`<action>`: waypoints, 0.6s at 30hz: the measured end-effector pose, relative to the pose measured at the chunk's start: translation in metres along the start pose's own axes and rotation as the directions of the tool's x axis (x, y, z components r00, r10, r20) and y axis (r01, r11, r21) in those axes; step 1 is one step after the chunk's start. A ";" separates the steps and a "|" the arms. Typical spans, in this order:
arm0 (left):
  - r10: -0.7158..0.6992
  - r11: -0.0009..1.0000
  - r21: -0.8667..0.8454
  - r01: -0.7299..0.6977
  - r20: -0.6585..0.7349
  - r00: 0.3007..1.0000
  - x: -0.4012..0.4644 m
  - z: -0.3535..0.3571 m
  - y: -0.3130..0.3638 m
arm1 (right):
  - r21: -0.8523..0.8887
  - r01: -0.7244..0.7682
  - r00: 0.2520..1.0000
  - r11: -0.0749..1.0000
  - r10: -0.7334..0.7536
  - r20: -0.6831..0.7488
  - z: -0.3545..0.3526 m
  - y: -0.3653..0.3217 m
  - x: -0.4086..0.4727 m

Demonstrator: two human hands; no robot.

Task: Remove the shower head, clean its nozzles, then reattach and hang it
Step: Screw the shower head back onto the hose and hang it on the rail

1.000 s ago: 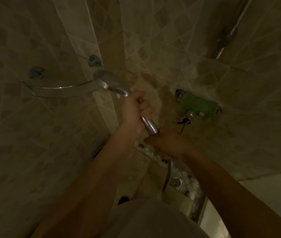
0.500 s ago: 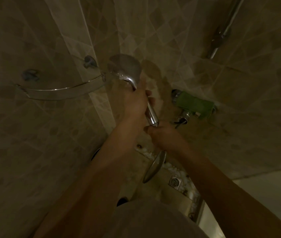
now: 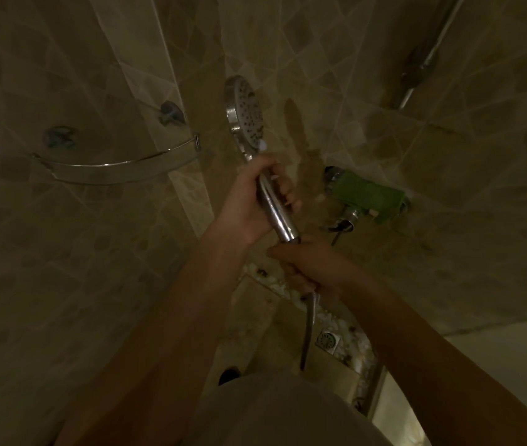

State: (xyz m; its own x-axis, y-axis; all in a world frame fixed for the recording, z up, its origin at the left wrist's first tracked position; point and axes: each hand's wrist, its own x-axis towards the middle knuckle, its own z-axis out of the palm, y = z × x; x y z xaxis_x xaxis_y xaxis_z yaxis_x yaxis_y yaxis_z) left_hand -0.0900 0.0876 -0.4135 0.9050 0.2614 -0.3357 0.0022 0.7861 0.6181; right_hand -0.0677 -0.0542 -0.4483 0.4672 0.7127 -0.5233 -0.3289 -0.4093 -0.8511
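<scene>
Dim tiled shower corner, beige patterned wall tiles point(image 3: 336, 59) all around and everything pretty murky. Up close to the camera, the left hand point(image 3: 255, 201) is wrapped around the chrome handle of the shower head point(image 3: 246, 114), which stands almost upright with the round nozzle face turned to the right, so you can see the little holes. Right below the handle's bottom end, the right hand point(image 3: 310, 268) is clenched around the connector end of the hose point(image 3: 308, 329); the hose drops out under that fist toward the floor. Can't tell whether the joint between handle and hose is tight or already loosened, the fingers cover it.

Off to the left there's a curved glass corner shelf point(image 3: 120, 170) with a chrome rail, fixed to the wall. To the right of the hands sits the mixer tap, with a green cloth point(image 3: 368, 197) draped over it. A chrome riser rail point(image 3: 429, 56) runs up the top right. Down on the floor, a square drain point(image 3: 328, 341) sits among pale pebbles.
</scene>
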 end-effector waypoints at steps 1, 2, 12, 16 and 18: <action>-0.008 1.000 0.027 0.011 -0.095 0.995 0.001 0.003 0.001 | -0.098 0.047 0.993 0.994 -0.058 -0.107 -0.001 -0.001 0.002; -0.009 0.999 0.032 0.015 -0.182 0.983 0.003 0.006 0.001 | -0.210 0.082 0.973 0.974 -0.124 -0.193 -0.002 -0.002 0.004; 0.036 0.999 -0.005 -0.037 -0.102 0.994 0.003 -0.004 -0.009 | -0.011 0.000 1.000 1.000 0.000 0.014 0.002 0.013 0.006; -0.038 0.979 -0.168 0.112 0.391 0.919 -0.004 -0.011 -0.001 | 0.216 -0.136 0.921 0.967 0.043 0.387 0.003 0.009 -0.002; -0.033 0.990 -0.121 0.071 0.291 0.956 -0.004 -0.005 0.001 | 0.223 -0.111 0.942 0.968 0.032 0.333 0.005 0.005 -0.004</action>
State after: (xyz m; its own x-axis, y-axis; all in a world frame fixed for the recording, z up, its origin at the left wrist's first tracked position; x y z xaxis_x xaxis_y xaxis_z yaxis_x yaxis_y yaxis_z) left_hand -0.0962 0.0906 -0.4150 0.9890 0.0611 -0.1348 0.0151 0.8644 0.5025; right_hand -0.0748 -0.0563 -0.4506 0.1564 0.8484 -0.5057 -0.5537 -0.3486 -0.7563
